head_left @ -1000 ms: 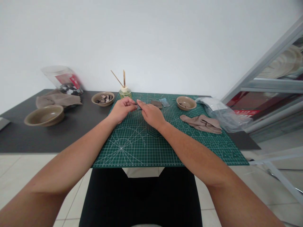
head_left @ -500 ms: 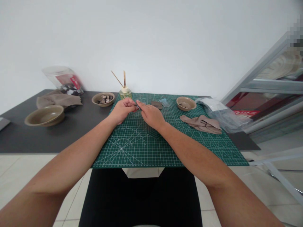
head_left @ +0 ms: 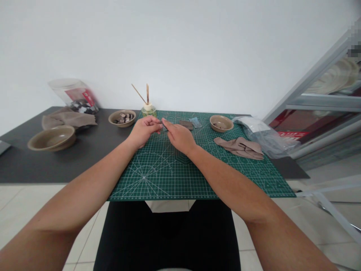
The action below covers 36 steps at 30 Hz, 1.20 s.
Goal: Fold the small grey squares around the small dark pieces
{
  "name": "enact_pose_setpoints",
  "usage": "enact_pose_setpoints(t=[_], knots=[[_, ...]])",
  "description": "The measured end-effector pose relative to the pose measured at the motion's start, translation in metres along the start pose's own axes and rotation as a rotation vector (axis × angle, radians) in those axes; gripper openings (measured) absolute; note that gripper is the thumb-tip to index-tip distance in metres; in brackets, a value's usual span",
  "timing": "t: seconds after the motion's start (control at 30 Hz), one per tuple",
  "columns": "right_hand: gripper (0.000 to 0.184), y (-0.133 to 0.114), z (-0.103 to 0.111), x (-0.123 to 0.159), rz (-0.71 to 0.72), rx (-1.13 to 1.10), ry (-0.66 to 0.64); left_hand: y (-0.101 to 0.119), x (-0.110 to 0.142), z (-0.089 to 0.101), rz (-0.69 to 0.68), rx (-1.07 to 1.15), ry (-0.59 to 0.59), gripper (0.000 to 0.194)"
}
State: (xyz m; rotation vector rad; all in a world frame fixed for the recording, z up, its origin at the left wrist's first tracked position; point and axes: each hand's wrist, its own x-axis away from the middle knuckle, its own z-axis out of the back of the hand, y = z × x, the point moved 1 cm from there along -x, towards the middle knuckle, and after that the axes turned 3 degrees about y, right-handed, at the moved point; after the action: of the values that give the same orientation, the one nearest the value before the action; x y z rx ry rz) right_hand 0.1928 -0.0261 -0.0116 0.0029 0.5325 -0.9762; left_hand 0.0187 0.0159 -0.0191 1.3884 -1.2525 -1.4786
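Note:
Over the green cutting mat (head_left: 158, 184), my left hand (head_left: 144, 131) and my right hand (head_left: 181, 137) meet fingertip to fingertip. The left fingers pinch a small dark piece (head_left: 160, 122), mostly hidden by them; its kind I cannot make out. My right hand is closed at the same piece, its thumb and forefinger pressed against it. Just beyond the right hand lie a flat grey-brown piece (head_left: 186, 124) and a small light-blue packet (head_left: 195, 122). A bowl (head_left: 113, 122) of small dark-and-pale pieces stands left of my left hand.
To the right are a small bowl (head_left: 221, 129), a crumpled brown cloth (head_left: 239, 146) and a clear plastic bag (head_left: 262, 137). A reed diffuser bottle (head_left: 148, 110) stands at the back. Leftward sit a larger bowl (head_left: 52, 145), another cloth (head_left: 67, 118) and a clear tub (head_left: 66, 88).
Both hands stay together over nearly the same spot. The fingers have shifted slightly around the dark piece, and less of it shows. The whole view has drifted a little.

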Motion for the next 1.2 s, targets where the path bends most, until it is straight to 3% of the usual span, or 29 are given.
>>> enact_pose_setpoints(t=[0.23, 0.43, 0.6, 0.97, 1.2], knots=[[0.061, -0.0015, 0.0002, 0.0008, 0.001, 0.042, -0.013, 0.0038, 0.0032, -0.0019, 0.047, -0.120, -0.095, 0.017], [0.060, -0.0010, 0.0020, 0.0010, -0.011, 0.078, -0.027, 0.0054, 0.0031, -0.0005, 0.016, -0.162, -0.037, 0.019], [0.059, -0.0011, 0.0005, 0.0015, 0.018, 0.089, -0.034, 0.0068, 0.0030, 0.0016, 0.005, -0.284, -0.086, 0.014], [0.057, -0.0014, 0.0030, 0.0020, -0.010, 0.074, -0.019, 0.0048, 0.0014, 0.0018, 0.004, -0.181, -0.060, 0.021], [0.059, -0.0010, 0.0011, 0.0015, 0.012, 0.051, -0.022, 0.0038, 0.0016, 0.0023, 0.013, -0.186, -0.085, 0.016]])
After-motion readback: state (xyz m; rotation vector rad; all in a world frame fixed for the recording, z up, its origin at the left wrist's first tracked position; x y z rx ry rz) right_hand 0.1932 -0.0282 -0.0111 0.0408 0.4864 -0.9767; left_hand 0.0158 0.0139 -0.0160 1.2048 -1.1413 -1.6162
